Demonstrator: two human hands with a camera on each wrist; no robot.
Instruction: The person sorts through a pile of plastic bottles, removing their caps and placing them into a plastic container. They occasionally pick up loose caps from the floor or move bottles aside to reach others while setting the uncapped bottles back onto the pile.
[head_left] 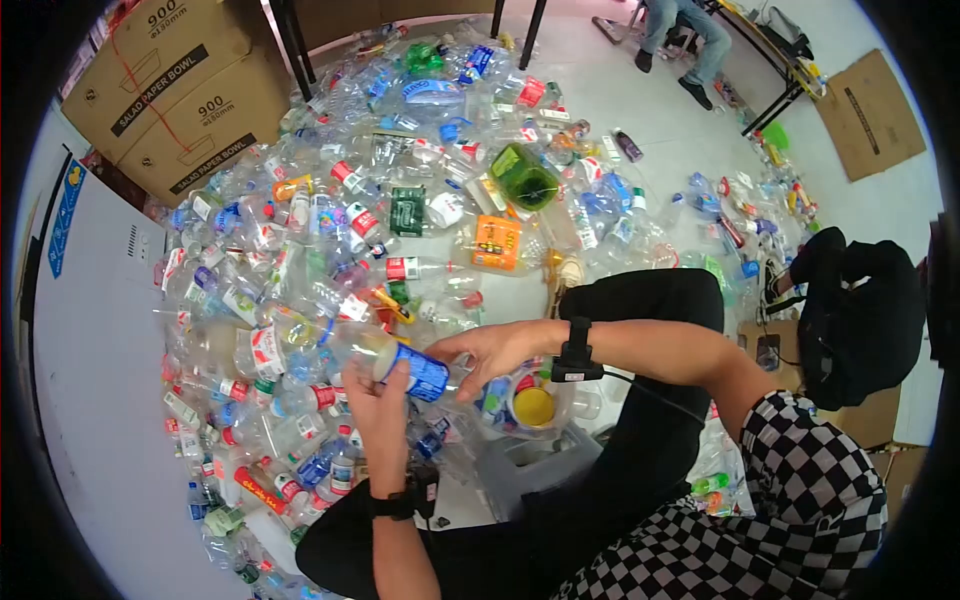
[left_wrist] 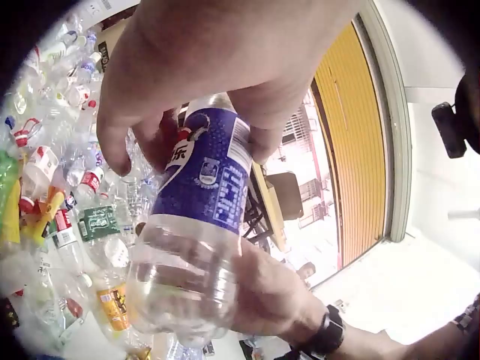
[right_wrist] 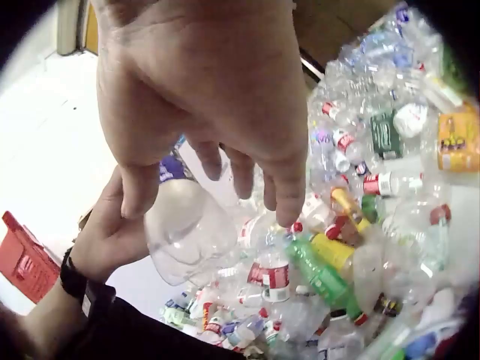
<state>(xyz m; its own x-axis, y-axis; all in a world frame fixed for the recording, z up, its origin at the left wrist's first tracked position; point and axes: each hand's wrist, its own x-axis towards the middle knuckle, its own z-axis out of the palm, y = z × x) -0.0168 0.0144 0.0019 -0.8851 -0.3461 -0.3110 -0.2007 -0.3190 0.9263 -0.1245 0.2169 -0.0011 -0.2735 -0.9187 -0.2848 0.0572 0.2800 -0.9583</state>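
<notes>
A clear plastic bottle with a blue label (head_left: 420,373) lies across the space between my hands. My left hand (head_left: 378,405) grips it around its upper part, thumb against the label. In the left wrist view the bottle (left_wrist: 199,187) points its clear base downward, and the label shows white print. My right hand (head_left: 500,350) is at the base end with its fingers loosely extended. The right wrist view shows these fingers (right_wrist: 285,187) spread, overlapping the clear base (right_wrist: 187,232). Part of the bottle's neck is hidden by my left hand.
Many empty plastic bottles cover the floor, among them a green-tinted one (head_left: 523,178) and one with an orange label (head_left: 497,243). A grey bin (head_left: 535,465) stands by my legs, near a yellow lid (head_left: 534,406). Cardboard boxes (head_left: 180,90) are stacked at the back left.
</notes>
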